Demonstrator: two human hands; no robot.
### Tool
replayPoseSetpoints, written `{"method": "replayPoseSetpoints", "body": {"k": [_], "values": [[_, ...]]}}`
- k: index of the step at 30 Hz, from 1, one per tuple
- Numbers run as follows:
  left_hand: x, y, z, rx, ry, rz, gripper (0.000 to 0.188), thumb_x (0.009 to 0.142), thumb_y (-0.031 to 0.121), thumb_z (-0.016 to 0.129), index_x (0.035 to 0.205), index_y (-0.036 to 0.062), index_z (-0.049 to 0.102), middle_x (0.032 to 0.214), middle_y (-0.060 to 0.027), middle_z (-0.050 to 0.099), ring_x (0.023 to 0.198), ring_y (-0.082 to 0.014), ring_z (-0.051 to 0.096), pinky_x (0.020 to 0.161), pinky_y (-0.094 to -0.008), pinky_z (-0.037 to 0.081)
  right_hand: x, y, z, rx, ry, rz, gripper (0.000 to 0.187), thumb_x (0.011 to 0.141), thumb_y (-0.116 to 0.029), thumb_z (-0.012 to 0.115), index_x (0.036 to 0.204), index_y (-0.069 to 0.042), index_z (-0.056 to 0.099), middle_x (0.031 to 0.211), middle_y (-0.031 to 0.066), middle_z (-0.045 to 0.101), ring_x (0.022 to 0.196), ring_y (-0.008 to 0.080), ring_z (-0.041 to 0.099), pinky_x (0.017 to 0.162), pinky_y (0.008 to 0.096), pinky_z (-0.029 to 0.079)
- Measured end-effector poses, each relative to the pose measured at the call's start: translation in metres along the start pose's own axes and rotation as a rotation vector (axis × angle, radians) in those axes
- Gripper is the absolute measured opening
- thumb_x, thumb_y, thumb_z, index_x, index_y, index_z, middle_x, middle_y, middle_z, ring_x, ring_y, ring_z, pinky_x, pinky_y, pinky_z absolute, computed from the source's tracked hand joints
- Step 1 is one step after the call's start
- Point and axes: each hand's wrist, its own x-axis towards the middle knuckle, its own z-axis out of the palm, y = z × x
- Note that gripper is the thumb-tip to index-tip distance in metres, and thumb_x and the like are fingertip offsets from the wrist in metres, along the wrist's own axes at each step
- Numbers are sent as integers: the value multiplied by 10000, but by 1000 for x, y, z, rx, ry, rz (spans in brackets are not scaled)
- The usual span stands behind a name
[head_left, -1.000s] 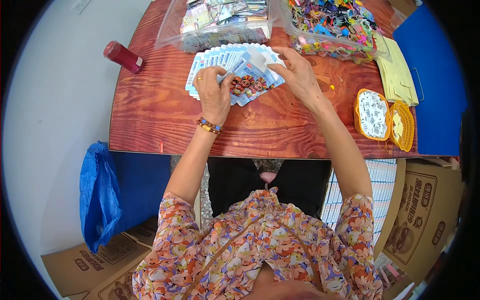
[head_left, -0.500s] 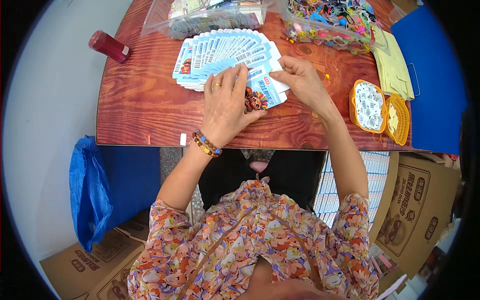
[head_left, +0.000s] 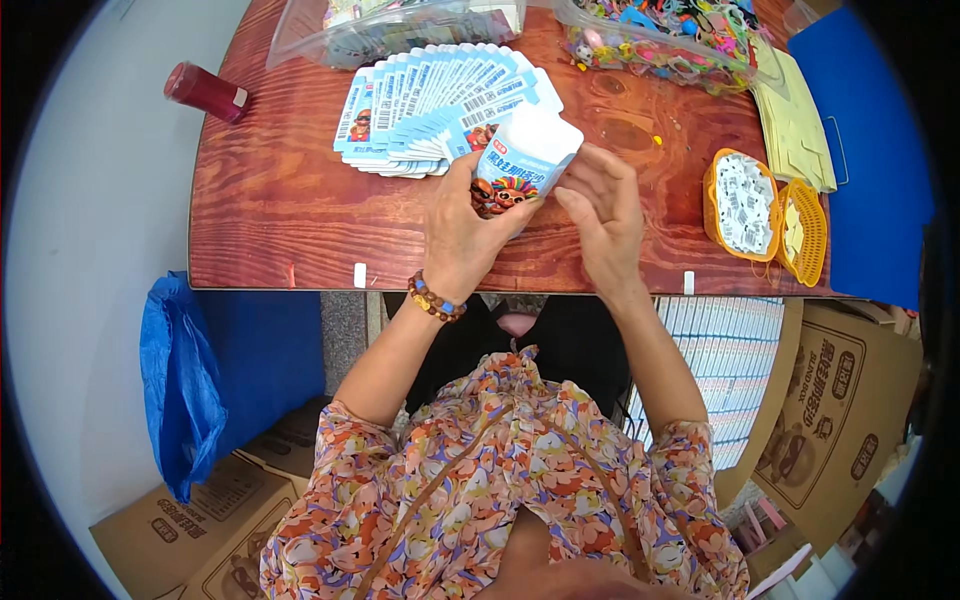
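Lying fanned on the counter (head_left: 290, 225) beyond the left hand (head_left: 463, 235), the flat blue-and-white cartons (head_left: 420, 98) seem best left undisturbed; that hand is clamped on a printed carton (head_left: 522, 155), tilted between both hands, and a light pinch should spare the thin card creases; the right hand (head_left: 606, 215) curls at the carton's right edge, though whether it grips cannot be told; even side pressure would help.

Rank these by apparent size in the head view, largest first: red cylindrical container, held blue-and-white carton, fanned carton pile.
1. Fanned carton pile
2. Held blue-and-white carton
3. Red cylindrical container
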Motion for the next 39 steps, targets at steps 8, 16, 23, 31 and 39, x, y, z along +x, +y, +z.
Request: {"method": "replayPoseSetpoints", "body": {"k": [8, 16, 23, 31, 39], "values": [[-4, -6, 15, -110, -9, -10, 463, 796, 139, 815, 1165, -17, 584, 905, -167, 710, 790, -274, 708, 694, -359, 552, -2, 12, 5, 61, 45, -185, 522, 944, 114, 544, 1427, 40, 361, 1377, 222, 529, 1191, 255, 608, 996, 336, 516], [-20, -2, -1, -426, -120, -102, 415, 894, 9, 695, 1265, -1, 509, 1003, -148, 721, 909, -184, 717, 751, -314, 588, 0, 7, -11, 0, -130, -61, 423, 931, 112, 580, 1340, 52, 488, 1274, 175, 606, 1128, 223, 642, 957, 328, 543], [-26, -5, -6, -466, -168, 43, 632, 866, -35, 708, 1400, 61, 383, 1077, -125, 666, 925, -182, 696, 740, -304, 579, 11, -5, -26, 216, -285, 52, 309, 911, 100, 615, 1208, 41, 555, 1131, 102, 625, 1065, 179, 654, 890, 278, 544], [-19, -10, -13, -658, -441, -191, 440, 885, -34, 685, 1235, 65, 437, 1019, -62, 637, 891, -116, 660, 752, -251, 555, 9, -10, -36, -39, -370, 58, 205, 919, 78, 619, 1115, 35, 581, 1081, 77, 621, 991, 128, 638, 845, 264, 530], [-35, -12, -4, -538, -343, -44, 441, 870, 9, 710, 1228, 76, 462, 986, -69, 641, 879, -143, 675, 754, -302, 559, 1, -47, -31, 66, -271, 221, 78, 950, 8, 611, 1022, 22, 639, 1083, 86, 674, 971, 116, 621, 852, 249, 494]]}}
